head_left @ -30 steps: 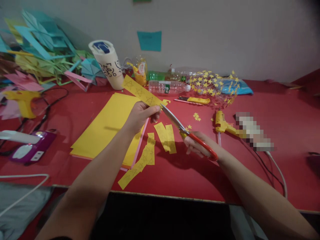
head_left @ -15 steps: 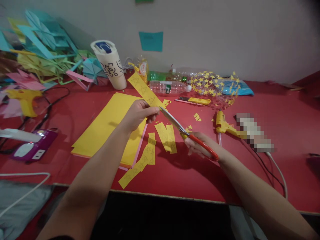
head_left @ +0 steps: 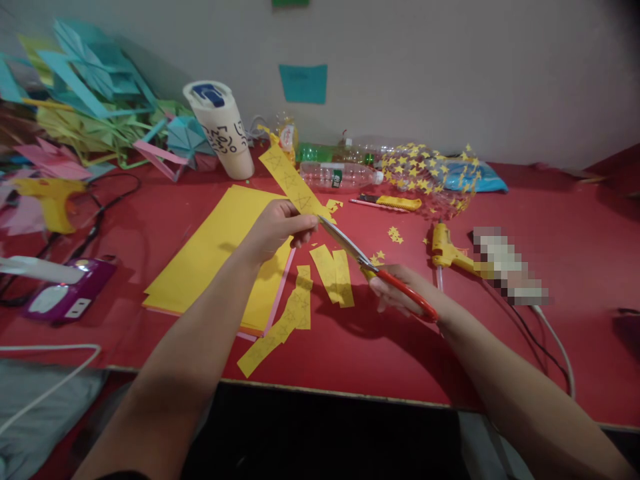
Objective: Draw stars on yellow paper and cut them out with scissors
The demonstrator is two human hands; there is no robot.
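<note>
Between thumb and fingers, my left hand [head_left: 280,227] pinches the lower end of a yellow paper strip [head_left: 290,180] with stars drawn on it. My right hand [head_left: 400,287] is closed on red-handled scissors [head_left: 350,247], whose blade tips meet the strip beside my left thumb. Under my left wrist lies a stack of yellow paper [head_left: 200,260], with orange and pink edges showing below. More star-marked strips [head_left: 297,310] rest on the table in front of me, and two shorter pieces [head_left: 333,273] lie under the scissors. Small cut-out stars [head_left: 395,235] are scattered beyond my right hand.
On the red table [head_left: 380,367] are a yellow glue gun [head_left: 447,248], a box cutter [head_left: 397,202], plastic bottles [head_left: 337,176], a star-covered clear object [head_left: 425,170], a white tumbler [head_left: 225,133], a purple power strip [head_left: 70,293], another glue gun [head_left: 50,200] and folded paper shapes [head_left: 100,87].
The strip's upper end has shifted slightly to the right. Both hands and the scissors stay in almost the same place.
</note>
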